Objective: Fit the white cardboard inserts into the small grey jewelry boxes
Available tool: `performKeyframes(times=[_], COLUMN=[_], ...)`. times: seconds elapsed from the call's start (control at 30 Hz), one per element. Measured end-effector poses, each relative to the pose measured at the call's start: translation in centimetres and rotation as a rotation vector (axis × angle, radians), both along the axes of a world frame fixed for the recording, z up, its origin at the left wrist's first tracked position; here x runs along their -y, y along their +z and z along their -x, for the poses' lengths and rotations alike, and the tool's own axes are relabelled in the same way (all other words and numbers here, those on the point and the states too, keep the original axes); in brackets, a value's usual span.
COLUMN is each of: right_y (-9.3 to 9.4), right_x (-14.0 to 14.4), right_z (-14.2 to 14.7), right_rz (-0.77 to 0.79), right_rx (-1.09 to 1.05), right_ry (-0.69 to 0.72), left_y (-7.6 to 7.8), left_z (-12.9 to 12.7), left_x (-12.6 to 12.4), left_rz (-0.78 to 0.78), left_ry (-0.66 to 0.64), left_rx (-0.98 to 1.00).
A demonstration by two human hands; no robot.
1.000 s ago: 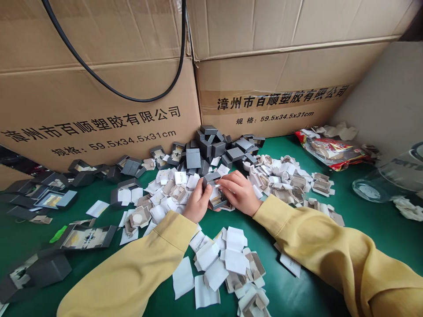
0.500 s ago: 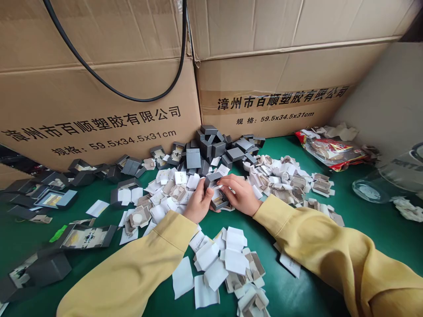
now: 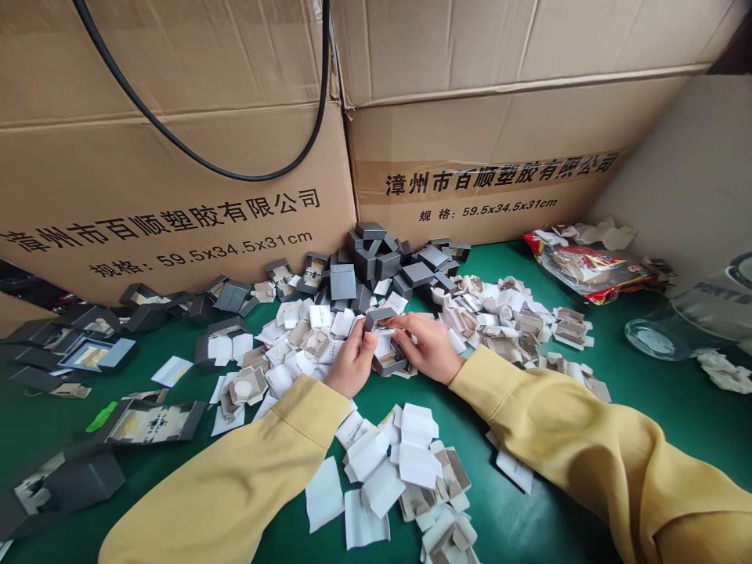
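Bare hands (image 3: 432, 346) hold an open, angular grey box (image 3: 388, 363) near creased paper (image 3: 418, 423).

Box (image 3: 389, 365) between hands (image 3: 353, 362) (image 3: 432, 345), cartons (image 3: 470, 117) behind

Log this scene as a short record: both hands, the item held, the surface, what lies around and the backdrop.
Left hand: holding small gray box
Right hand: at the same box; exact grip unclear
Box state: open, white inside
Surface: green tabletop
Nearer the person: white papers
Beyond the hands: pile of gray boxes
Backdrop: printed cartons, black cable
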State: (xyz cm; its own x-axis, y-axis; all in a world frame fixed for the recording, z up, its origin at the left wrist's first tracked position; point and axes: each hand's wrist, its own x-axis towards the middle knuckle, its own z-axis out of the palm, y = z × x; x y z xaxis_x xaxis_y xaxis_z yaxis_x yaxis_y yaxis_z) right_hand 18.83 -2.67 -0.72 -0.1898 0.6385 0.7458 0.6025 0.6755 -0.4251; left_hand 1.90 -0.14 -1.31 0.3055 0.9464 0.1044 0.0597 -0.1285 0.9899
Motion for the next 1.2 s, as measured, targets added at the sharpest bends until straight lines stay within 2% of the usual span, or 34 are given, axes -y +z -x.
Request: performKeyframes(times=[0.13, 0.23, 0.33, 0.5, 0.63, 0.87, 1.03, 1.2], right_y=[0.0, 0.1, 0.2, 0.4, 0.4, -0.1, 0.2, 0.4], right_x=[0.0, 0.0, 0.0, 0.0, 0.0, -0.2, -0.1, -0.2], right_z=[-0.2, -0.3, -0.4, -0.3, -0.3, -0.4, -0.2, -0.1], right_rz=[-0.095, -0.141, -0.150, -0.114, -0.106, -0.117, -0.128, -0.091], right_rx=[0.065, 0.119, 0.169, 0.281, 0.324, 0.201, 0.056, -0.002], right_ry=[-0.001, -0.028, -0.049, -0.072, -0.073, -0.084, -0.049, -0.023], left_y=[-0.1, -0.1, -0.1, 0.3, 0.7, 0.7, 0.7, 1.0], left_z=[0.0, 0.1, 0.1, -0.1, -0.2, 0.0, -0.1, -0.1], left_x=[0.1, 0.2, 0.2, 0.3, 0.5, 0.3, 0.3, 0.4], left_rz=[-0.052, -0.049, 0.039, 0.083, 0.099, -0.045, -0.136, -0.157], left_ry=[0.074, 0.023, -0.028, -0.054, -0.123, -0.079, -0.052, -0.080], left_rx=[-0.063, -0.137, -0.171, -0.118, -0.104, -0.218, -0.282, -0.319])
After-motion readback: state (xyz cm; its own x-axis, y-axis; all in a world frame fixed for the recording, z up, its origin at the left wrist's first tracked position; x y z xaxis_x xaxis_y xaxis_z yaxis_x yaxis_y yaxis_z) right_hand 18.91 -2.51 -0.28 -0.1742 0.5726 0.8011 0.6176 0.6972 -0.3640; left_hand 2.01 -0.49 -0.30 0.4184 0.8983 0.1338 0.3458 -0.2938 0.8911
